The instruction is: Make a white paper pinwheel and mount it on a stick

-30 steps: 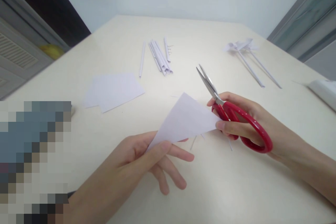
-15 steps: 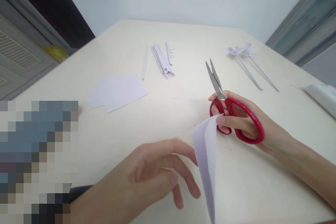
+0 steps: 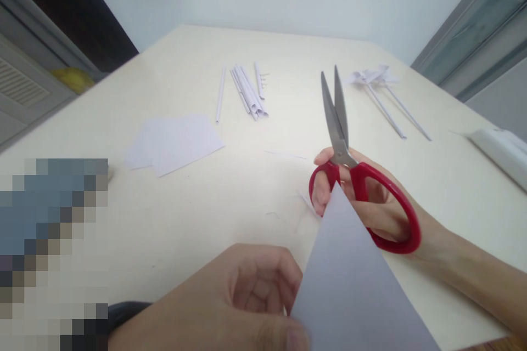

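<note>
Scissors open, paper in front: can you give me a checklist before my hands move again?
1. Right hand holding the red-handled scissors: ok.
2. Blades shut: not ok, their tips are apart.
3. Blades pointing away from you: ok.
4. Left hand away from the blades: ok, it is at the left edge of the paper in front.
5. Bottom of that paper neat: cannot tell, it runs out of the picture.
6. Loose sheets away from the blades: ok, they lie off to the left.

One pair of scissors (image 3: 340, 152), one held sheet (image 3: 349, 285), two paper pinwheels (image 3: 373, 74)
</note>
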`<state>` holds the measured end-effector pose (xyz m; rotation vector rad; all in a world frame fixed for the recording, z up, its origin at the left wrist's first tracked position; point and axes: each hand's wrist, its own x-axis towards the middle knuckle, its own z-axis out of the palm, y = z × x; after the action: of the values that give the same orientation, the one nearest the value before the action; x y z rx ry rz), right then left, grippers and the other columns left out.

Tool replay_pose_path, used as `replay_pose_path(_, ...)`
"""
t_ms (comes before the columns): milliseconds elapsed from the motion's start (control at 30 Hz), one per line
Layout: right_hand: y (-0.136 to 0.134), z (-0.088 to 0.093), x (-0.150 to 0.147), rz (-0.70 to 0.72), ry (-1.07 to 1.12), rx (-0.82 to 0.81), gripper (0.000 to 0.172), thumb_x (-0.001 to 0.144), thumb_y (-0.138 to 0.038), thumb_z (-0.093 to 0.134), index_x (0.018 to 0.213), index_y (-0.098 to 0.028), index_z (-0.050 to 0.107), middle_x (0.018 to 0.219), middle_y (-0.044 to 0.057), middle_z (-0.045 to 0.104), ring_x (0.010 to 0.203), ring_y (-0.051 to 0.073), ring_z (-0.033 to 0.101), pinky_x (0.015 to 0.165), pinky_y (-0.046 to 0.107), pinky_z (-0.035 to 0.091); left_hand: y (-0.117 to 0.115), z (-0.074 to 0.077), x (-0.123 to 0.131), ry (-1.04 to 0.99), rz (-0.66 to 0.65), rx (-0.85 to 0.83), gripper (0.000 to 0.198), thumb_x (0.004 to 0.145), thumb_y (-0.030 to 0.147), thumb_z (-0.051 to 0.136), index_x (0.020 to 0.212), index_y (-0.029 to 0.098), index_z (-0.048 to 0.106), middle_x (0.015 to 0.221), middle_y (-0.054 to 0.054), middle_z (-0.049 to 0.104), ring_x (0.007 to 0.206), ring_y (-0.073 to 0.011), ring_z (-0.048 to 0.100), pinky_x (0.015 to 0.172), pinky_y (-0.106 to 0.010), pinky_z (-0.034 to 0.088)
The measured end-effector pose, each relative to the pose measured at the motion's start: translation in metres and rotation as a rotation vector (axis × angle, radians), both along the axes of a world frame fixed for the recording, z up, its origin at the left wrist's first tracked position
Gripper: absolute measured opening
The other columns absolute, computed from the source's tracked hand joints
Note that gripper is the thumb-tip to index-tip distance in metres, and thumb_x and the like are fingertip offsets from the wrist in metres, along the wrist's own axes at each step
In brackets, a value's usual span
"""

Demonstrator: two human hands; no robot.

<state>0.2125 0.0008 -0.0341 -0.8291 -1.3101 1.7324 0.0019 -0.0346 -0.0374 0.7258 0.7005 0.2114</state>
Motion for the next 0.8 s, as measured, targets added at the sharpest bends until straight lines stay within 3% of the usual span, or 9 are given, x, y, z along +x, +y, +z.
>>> replay_pose_path(100,-0.0015,0.0037,0.0008,-0.024,-0.038,-0.070,0.029,0.080,-0.016,0.061,0.105,-0.029,0.054,0.084,0.000,0.057,0.066,0.010,0.054,0.055,0.021,0.045,0.0035,0.0010,-0.0035,0.094,0.009,0.096,0.019,0.073,0.029,0.070,0.079,0.016,0.059,0.054,0.004,0.053,0.043,-0.0024,0.046,0.040,-0.010,0.035)
replay_pose_path(233,-0.0006,0.0059,0.0042,-0.021,-0.058,-0.135,0.021,0.083,-0.026,0.060,0.104,-0.027,0.055,0.083,-0.001,0.056,0.059,0.008,0.053,0.051,0.020,0.045,0.0072,-0.0039,-0.0062,0.148,0.085,0.191,0.031,0.079,0.034,0.063,0.106,0.020,0.058,0.052,0.003,0.056,0.038,-0.0036,0.045,0.038,-0.011,0.036)
replay_pose_path(333,-0.0016,0.0061,0.0056,0.009,-0.068,-0.142,0.023,0.082,-0.029,0.061,0.103,-0.027,0.054,0.084,-0.002,0.053,0.057,0.008,0.054,0.052,0.023,0.047,0.0076,-0.0053,-0.0040,0.205,0.099,0.221,0.035,0.079,0.036,0.063,0.110,0.020,0.057,0.049,0.003,0.057,0.037,-0.0052,0.047,0.037,-0.012,0.039)
replay_pose_path(567,-0.0059,0.0059,0.0075,0.042,-0.117,-0.094,0.022,0.084,-0.035,0.057,0.103,-0.026,0.053,0.072,-0.002,0.051,0.052,0.009,0.052,0.048,0.024,0.045,0.0049,-0.0021,-0.0010,0.244,0.147,0.248,0.022,0.077,0.038,0.063,0.083,0.018,0.054,0.054,0.003,0.057,0.038,-0.0058,0.051,0.037,-0.013,0.041)
replay_pose_path(667,-0.0052,0.0073,0.0072,0.013,-0.202,-0.097,0.021,0.081,-0.028,0.062,0.099,-0.027,0.053,0.073,-0.003,0.051,0.052,0.008,0.052,0.048,0.023,0.045,0.0038,-0.0024,-0.0015,0.278,0.163,0.258,0.024,0.075,0.032,0.066,0.070,0.018,0.047,0.062,0.001,0.060,0.038,-0.0048,0.051,0.037,-0.014,0.041)
replay_pose_path(800,-0.0049,0.0084,0.0059,-0.024,-0.281,-0.088,0.021,0.079,-0.023,0.065,0.096,-0.027,0.054,0.072,-0.004,0.051,0.054,0.009,0.054,0.047,0.021,0.047,0.0041,-0.0001,-0.0009,0.278,0.124,0.244,0.023,0.074,0.026,0.067,0.067,0.018,0.046,0.055,0.003,0.056,0.041,-0.0061,0.052,0.040,-0.015,0.040)
